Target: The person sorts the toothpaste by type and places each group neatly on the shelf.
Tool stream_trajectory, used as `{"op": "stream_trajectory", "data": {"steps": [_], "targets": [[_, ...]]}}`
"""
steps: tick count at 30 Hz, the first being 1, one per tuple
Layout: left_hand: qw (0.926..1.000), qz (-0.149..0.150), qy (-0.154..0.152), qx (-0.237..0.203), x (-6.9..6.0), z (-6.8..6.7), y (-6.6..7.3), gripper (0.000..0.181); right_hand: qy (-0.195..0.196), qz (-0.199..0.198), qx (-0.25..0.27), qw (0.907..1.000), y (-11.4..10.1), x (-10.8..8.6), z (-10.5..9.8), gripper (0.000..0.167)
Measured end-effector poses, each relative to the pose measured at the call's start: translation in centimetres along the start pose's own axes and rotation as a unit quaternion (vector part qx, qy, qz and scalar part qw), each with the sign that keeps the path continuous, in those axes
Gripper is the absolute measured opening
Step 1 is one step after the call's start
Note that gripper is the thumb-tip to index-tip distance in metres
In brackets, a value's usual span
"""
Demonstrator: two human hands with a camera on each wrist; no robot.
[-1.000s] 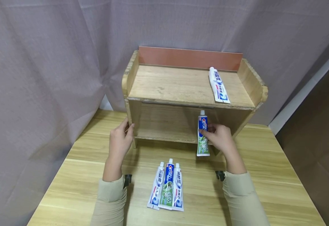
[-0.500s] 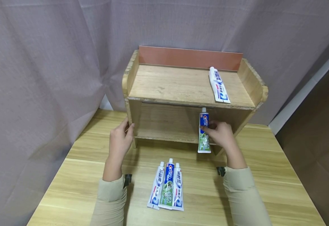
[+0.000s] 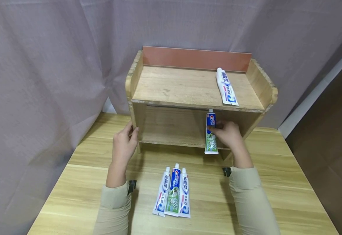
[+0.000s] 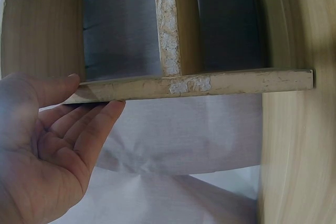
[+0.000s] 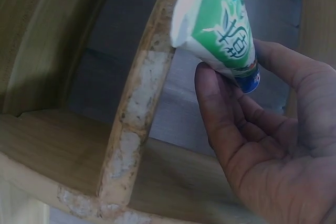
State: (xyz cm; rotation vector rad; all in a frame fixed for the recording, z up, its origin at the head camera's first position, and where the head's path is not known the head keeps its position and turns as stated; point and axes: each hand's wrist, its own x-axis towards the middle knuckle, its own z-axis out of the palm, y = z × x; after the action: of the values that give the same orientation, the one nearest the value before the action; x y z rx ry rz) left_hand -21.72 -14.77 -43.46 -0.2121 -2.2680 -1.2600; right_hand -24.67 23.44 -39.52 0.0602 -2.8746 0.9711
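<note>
My right hand (image 3: pixel 229 133) pinches a blue and green toothpaste tube (image 3: pixel 211 140), cap up, at the front of the lower compartment on the right. In the right wrist view, thumb and fingers hold the tube (image 5: pixel 223 30) beside the shelf board's edge (image 5: pixel 139 98). With thumb and fingers on either side, my left hand (image 3: pixel 124 143) grips the wooden rack's left side panel (image 3: pixel 132 114); the left wrist view shows this hand (image 4: pixel 63 140) on the panel's edge (image 4: pixel 236 82). A white tube (image 3: pixel 227 88) lies on the top shelf (image 3: pixel 174 86), at the right.
Three tubes lie together on the table (image 3: pixel 85 182) in front of the rack: a white one (image 3: pixel 163 192), a blue and green one (image 3: pixel 174 192) and another white one (image 3: pixel 184 194). A grey curtain (image 3: pixel 56 65) hangs behind.
My right hand has raised the held tube slightly and moved it toward the lower compartment. The left hand keeps its grip on the side panel.
</note>
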Motion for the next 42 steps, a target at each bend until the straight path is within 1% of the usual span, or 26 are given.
{"op": "stream_trajectory", "data": {"steps": [5, 11, 16, 23, 30, 33, 42], "targets": [[1.0, -0.003, 0.001, -0.001, 0.0, 0.0, 0.0, 0.033, -0.011, 0.016, 0.005, 0.9998, 0.2, 0.6, 0.2, 0.06], [1.0, -0.006, -0.001, -0.002, 0.0, -0.1, 0.1, 0.033, -0.023, 0.025, 0.013, 0.9993, 0.4, 1.2, 0.4, 0.061], [1.0, -0.007, 0.0, -0.003, 0.0, -0.1, 0.2, 0.032, -0.021, 0.035, 0.025, 0.9989, 0.6, 1.6, 0.5, 0.059], [1.0, -0.008, -0.001, 0.003, 0.1, -0.1, 0.2, 0.033, -0.018, 0.049, 0.032, 0.9981, 0.8, 1.8, 0.6, 0.065], [1.0, -0.008, 0.0, 0.003, 0.1, 0.0, 0.1, 0.031, -0.001, 0.048, 0.032, 0.9983, 1.0, 1.9, 0.8, 0.06], [1.0, -0.006, 0.0, 0.001, 0.1, 0.0, 0.1, 0.031, 0.004, 0.048, 0.031, 0.9984, 1.0, 2.0, 0.9, 0.06], [1.0, -0.001, 0.002, 0.001, 0.1, 0.0, 0.0, 0.032, 0.014, 0.037, 0.018, 0.9991, 1.4, 2.8, 1.2, 0.058]]}}
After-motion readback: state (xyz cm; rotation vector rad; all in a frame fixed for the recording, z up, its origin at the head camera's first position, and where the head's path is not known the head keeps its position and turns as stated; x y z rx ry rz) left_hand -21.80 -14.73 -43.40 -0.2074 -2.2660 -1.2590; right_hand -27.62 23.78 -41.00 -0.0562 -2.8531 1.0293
